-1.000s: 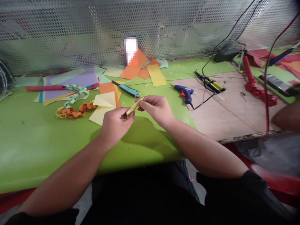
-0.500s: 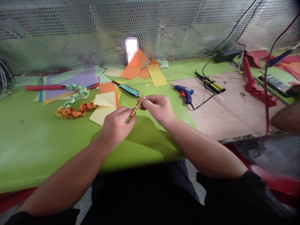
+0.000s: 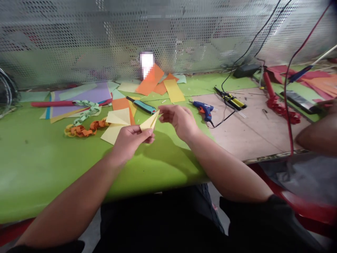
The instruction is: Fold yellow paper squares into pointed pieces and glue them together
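My left hand [image 3: 131, 140] pinches a folded piece of pale yellow paper [image 3: 147, 123] between thumb and fingers. The paper is creased to a narrow point, with its folds fanned partly apart. Close to that point is my right hand [image 3: 180, 121], its fingers loosely bent and apart; whether a fingertip touches the paper I cannot tell. Beside my left hand lie pale yellow sheets [image 3: 118, 116] on the green table [image 3: 52, 165]. A teal utility knife [image 3: 142, 104] rests just beyond the folded paper.
A blue glue gun [image 3: 203, 109] and yellow-black pliers-like tools [image 3: 233, 100] lie to the right. A paper chain [image 3: 84, 127] curls at left near purple sheets [image 3: 97, 92]. Cables [image 3: 288, 105] hang at right, near another person's arm [image 3: 317, 135]. Perforated metal [image 3: 79, 42] backs the table.
The folded paper has turned and now shows its broad, opened face. My right hand's fingers have loosened from it and shifted slightly right. The view has tilted slightly.
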Demonstrator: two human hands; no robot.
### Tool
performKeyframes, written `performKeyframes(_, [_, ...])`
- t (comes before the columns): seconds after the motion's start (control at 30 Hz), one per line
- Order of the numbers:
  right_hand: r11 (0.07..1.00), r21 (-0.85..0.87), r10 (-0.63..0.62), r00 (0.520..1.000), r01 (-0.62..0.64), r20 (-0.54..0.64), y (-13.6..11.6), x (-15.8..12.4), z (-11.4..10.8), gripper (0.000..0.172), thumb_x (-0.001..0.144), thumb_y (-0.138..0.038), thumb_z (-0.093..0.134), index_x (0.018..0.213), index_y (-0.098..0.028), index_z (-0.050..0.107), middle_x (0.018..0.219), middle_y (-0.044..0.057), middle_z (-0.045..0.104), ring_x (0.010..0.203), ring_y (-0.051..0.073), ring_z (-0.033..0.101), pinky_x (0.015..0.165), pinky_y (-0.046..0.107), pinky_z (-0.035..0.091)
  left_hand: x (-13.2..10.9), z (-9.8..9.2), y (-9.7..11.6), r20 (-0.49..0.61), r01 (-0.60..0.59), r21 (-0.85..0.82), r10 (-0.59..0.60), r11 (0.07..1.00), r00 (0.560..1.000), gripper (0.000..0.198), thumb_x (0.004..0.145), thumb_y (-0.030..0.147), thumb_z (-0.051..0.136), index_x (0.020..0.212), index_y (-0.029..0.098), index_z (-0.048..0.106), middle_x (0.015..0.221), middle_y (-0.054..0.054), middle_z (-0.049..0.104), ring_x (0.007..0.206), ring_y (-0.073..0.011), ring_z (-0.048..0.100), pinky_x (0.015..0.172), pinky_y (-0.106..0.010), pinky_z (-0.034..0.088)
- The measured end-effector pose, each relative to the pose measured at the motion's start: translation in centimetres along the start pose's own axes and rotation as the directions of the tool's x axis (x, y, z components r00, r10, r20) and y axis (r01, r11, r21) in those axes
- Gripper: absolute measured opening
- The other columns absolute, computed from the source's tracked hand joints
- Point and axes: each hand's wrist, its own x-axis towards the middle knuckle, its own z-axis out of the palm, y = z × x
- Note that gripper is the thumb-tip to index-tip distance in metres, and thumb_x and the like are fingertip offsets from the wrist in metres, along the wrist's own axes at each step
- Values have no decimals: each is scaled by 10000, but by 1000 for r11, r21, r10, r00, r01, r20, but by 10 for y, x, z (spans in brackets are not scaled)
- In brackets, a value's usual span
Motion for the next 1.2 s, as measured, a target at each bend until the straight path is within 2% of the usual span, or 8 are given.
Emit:
performKeyframes(0.07, [997,16,66,987,-69,146,0,-6,6,317,843,-473,803,963,-180,829,945,81,799,837,184,730,825,331,593,3,0,2,33,85,-205,-80,975,996,293,770,382,913,920,145,830,830,-80,789,676,-175,712,723,-355,617])
performKeyframes(0.17, [995,-25,102,968,-99,229,3,-13,17,382,776,-532,893,928,-187,829,873,51,790,815,161,706,831,312,576,5,1,3,37,102,-267,-96,958,995,297,735,365,940,879,133,824,798,-77,784,670,-167,713,723,-346,628])
performKeyframes(0.27, [997,-4,82,976,-83,203,8,-15,22,389,724,-523,940,908,-197,835,851,30,791,755,138,680,813,311,579,4,4,0,31,103,-247,-98,963,995,299,733,375,942,878,140,828,789,-79,788,679,-178,724,741,-359,635])
performKeyframes(0.43, [994,48,92,984,-101,153,9,-13,21,359,714,-502,953,898,-212,851,880,39,807,773,147,686,809,319,591,4,5,-3,51,113,-249,-104,962,993,255,751,367,933,851,160,823,799,-70,795,688,-171,728,742,-347,634])
performKeyframes(0.67, [990,98,90,984,-106,155,8,-15,20,273,735,-442,954,864,-218,866,866,48,813,742,143,678,779,316,587,4,5,-6,60,115,-266,-102,957,993,222,766,343,938,814,160,819,803,-71,799,684,-156,728,731,-322,641])
performKeyframes(1.0, [985,152,57,987,-80,150,5,-15,20,245,744,-442,951,847,-235,872,897,57,822,788,179,718,806,352,605,4,7,-5,47,108,-252,-99,962,994,229,761,351,941,798,160,820,781,-62,793,677,-155,729,732,-319,646])
performKeyframes(1.2, [981,178,65,994,-81,93,7,-16,23,308,715,-486,960,849,-224,870,928,68,829,760,181,706,762,352,592,4,8,-6,43,101,-259,-93,961,995,217,769,345,942,788,159,830,776,-61,795,663,-148,732,700,-285,650])
